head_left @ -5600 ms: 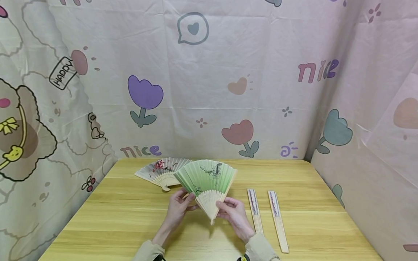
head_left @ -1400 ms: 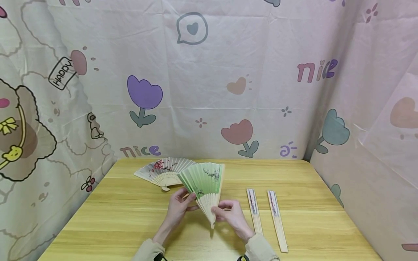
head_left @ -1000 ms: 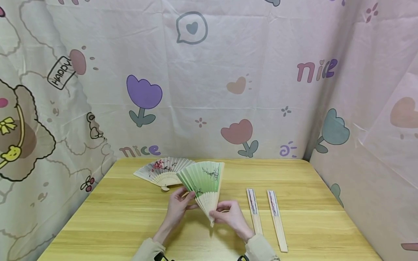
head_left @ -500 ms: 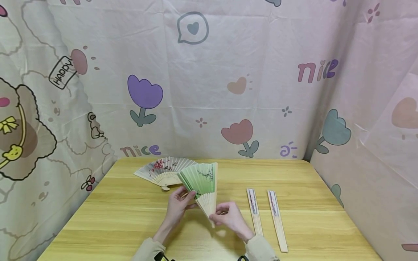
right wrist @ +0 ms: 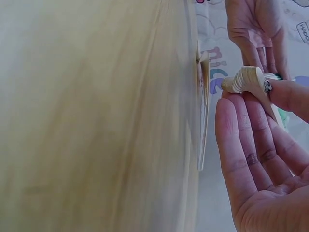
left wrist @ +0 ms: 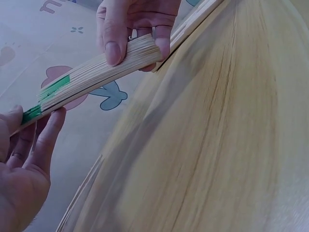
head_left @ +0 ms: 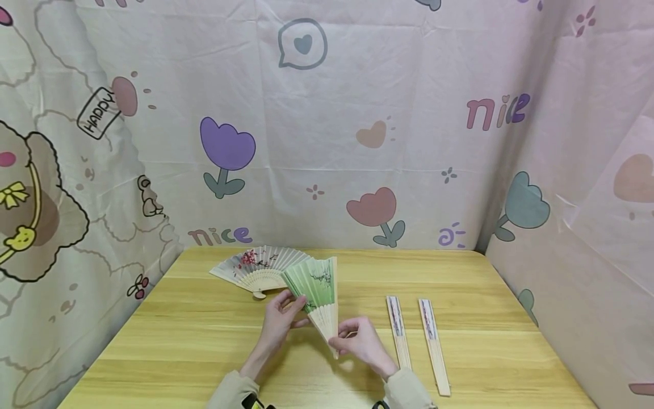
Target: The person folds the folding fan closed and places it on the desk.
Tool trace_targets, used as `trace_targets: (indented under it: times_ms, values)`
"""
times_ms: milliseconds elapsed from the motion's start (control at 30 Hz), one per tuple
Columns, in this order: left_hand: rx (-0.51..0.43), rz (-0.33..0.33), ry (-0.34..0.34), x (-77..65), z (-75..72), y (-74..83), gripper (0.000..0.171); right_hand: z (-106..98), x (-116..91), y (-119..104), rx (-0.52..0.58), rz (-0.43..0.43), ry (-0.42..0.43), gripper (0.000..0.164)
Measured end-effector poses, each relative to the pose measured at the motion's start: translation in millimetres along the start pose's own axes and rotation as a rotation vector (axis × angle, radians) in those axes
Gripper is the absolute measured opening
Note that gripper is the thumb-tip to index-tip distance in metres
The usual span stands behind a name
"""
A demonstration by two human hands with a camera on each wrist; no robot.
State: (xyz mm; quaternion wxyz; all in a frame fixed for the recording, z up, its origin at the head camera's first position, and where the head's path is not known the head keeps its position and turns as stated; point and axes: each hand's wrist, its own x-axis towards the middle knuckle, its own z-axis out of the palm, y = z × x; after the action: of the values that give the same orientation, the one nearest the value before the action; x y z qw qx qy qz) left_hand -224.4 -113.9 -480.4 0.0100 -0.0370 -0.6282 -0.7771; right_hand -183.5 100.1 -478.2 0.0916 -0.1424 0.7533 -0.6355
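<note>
A green folding fan with pale bamboo ribs is held up over the table, partly spread. My left hand pinches its left edge between thumb and fingers, where the green leaf meets the ribs. Near the pivot end, my right hand pinches the ribs. In the right wrist view the right thumb lies by the metal pivot of the fan, with the fingers under it. The ribs of the fan appear stacked in the left wrist view, with one hand at each end.
A spread grey-white fan with red blossoms lies at the table's back left, partly behind the green fan. Two folded fans, one nearer and one farther right, lie beside my right hand. A printed cloth hangs behind the wooden table.
The green fan has narrowed from a wide spread, its right edge swinging left. My right hand has slid down toward the pivot; the left hand has stayed nearly in place.
</note>
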Motion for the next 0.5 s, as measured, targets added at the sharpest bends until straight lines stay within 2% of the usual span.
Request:
trace_targets:
  times_ms: [300, 500]
  values:
    - [-0.001, -0.031, -0.031, -0.9, 1.1, 1.8, 0.040, -1.4, -0.8, 1.7, -0.066, -0.014, -0.019, 0.014]
    - [0.000, -0.039, -0.016, -0.3, 2.1, 1.1, 0.040, -1.2, -2.7, 1.2, -0.091, -0.002, -0.034, 0.013]
